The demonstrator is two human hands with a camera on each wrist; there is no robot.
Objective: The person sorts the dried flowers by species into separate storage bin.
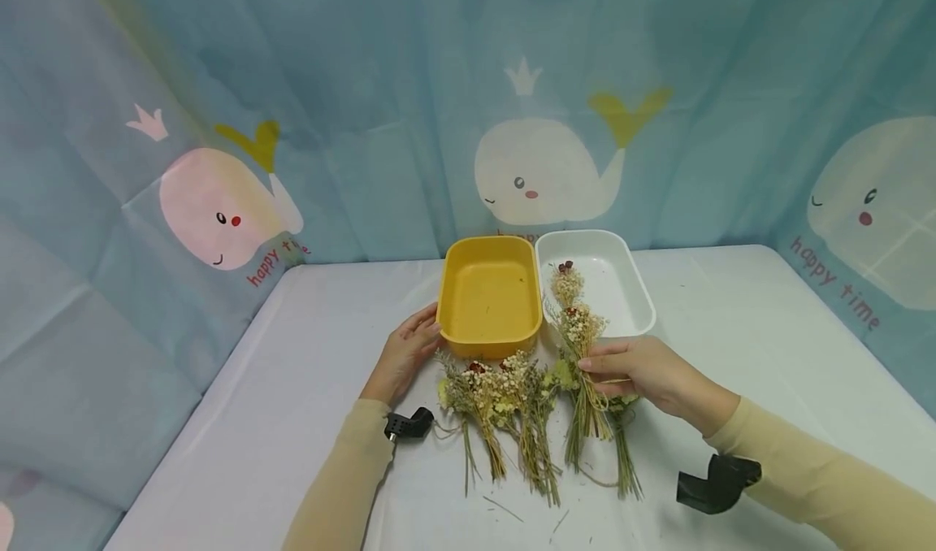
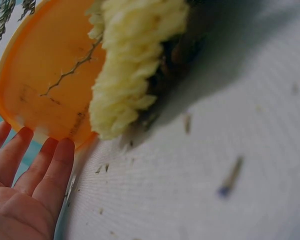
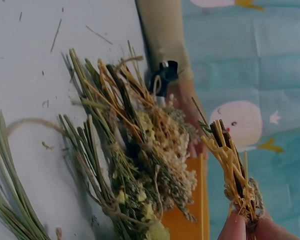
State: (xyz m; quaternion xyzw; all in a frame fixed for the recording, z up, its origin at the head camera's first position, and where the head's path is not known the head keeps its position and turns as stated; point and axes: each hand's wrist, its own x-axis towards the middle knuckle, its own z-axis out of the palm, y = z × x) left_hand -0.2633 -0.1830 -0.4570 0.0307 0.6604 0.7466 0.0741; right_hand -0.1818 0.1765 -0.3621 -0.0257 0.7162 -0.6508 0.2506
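My right hand pinches the tied stems of a dried flower bunch, with cream blooms and dark red heads, raised in front of the white container. Up close in the right wrist view, thumb and finger meet at the twine around its cut stems. My left hand rests against the left side of a yellow container, fairly straight fingers touching its wall. In front of that container lie several more dried bunches. A pale yellow bloom hides part of the container in the left wrist view.
The white container stands right beside the yellow one at the back of the white table. Loose stem bits are scattered near the front. A blue whale-print curtain closes off the back and sides.
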